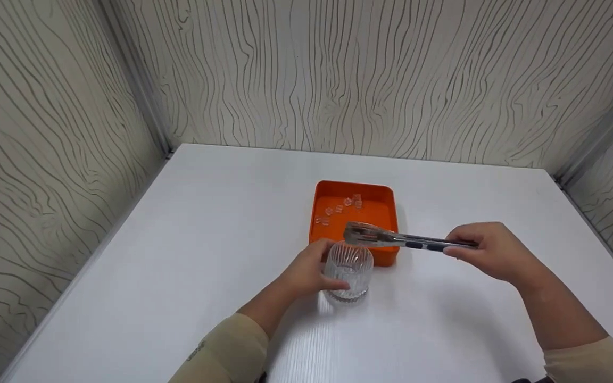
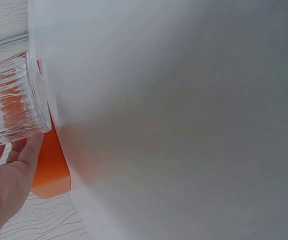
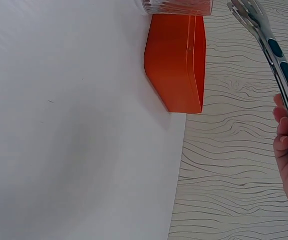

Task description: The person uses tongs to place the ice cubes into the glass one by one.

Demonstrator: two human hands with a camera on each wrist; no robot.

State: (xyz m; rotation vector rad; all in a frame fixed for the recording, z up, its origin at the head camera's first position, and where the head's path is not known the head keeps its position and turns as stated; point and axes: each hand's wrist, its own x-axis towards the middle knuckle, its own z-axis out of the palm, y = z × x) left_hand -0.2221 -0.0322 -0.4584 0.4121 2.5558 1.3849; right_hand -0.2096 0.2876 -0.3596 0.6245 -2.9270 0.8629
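A clear ribbed glass (image 1: 350, 274) is at the front edge of an orange tray (image 1: 378, 213). My left hand (image 1: 306, 271) holds the glass from the left, thumb across its near side, fingers around the far side. In my right hand (image 1: 490, 250) are metal tongs (image 1: 418, 243) with dark grip inserts, gripped near their rear end. Their slotted heads (image 1: 362, 233) hang over the glass rim and the tray's near part; I cannot tell whether anything is between them. Several small clear cubes (image 1: 357, 202) lie on the tray's floor, toward its left and back.
The tray and glass are near the middle of a white table (image 1: 221, 229). Wood-patterned panels (image 1: 306, 74) enclose the table at the back and both sides.
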